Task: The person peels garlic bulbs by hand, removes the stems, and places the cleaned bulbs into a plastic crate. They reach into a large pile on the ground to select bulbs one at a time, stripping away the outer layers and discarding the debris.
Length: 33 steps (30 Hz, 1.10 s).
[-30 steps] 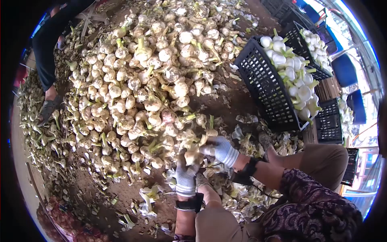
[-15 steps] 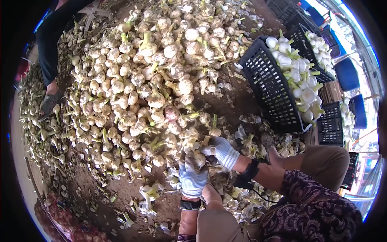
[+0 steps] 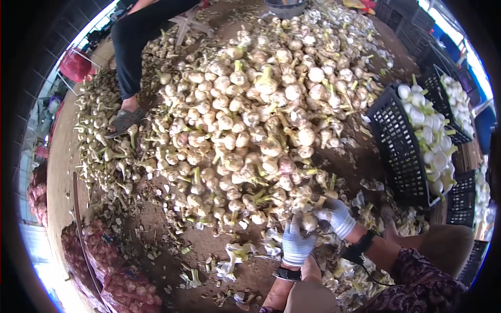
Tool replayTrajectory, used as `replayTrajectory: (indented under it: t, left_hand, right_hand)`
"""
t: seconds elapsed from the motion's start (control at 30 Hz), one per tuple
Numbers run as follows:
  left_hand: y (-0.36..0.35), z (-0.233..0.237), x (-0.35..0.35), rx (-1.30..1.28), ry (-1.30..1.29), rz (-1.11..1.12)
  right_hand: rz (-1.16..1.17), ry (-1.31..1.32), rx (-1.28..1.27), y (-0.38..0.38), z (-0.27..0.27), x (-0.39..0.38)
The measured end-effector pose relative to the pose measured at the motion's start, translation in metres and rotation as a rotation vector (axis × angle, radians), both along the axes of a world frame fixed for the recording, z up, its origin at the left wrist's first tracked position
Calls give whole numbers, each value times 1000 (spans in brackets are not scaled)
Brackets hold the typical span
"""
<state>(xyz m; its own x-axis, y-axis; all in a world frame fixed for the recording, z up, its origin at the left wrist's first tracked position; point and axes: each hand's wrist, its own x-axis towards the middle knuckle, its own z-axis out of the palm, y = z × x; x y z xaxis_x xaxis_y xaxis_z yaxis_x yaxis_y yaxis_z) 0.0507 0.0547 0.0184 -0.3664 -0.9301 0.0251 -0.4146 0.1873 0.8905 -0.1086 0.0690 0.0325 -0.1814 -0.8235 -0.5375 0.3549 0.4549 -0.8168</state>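
My left hand (image 3: 298, 243), in a striped glove, is at the near edge of the garlic pile (image 3: 240, 125), its fingers closed around the left side of a garlic bulb (image 3: 309, 223). On the bulb's right side is my right hand (image 3: 338, 217), gloved too, with its fingers bent; a short tan piece shows at its fingertips. Loose skins (image 3: 229, 263) lie on the ground beside my left hand.
A black crate (image 3: 399, 146) of white peeled bulbs stands at the right, more crates behind it. Another person's leg and sandal (image 3: 125, 121) are at the upper left. Red net sacks (image 3: 122, 276) lie lower left, a basin (image 3: 286, 9) at the top.
The view has swung left, so the pile, crates and hands appear farther right. Both hands remain at the same bulb, and the sacks at the left show more.
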Motion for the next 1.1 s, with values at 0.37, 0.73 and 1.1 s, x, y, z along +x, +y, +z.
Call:
replayTrajectory:
  t: [0.37, 0.73, 1.1]
  left_hand:
    - [-3, -6, 8, 1006, 1094, 365]
    - [2, -3, 10, 861, 884, 385]
    - [1, -2, 30, 1199, 1210, 131]
  right_hand:
    - [212, 128, -50, -15, 18, 3]
    - [51, -133, 157, -9, 8, 11]
    - [375, 390, -149, -18, 1, 4]
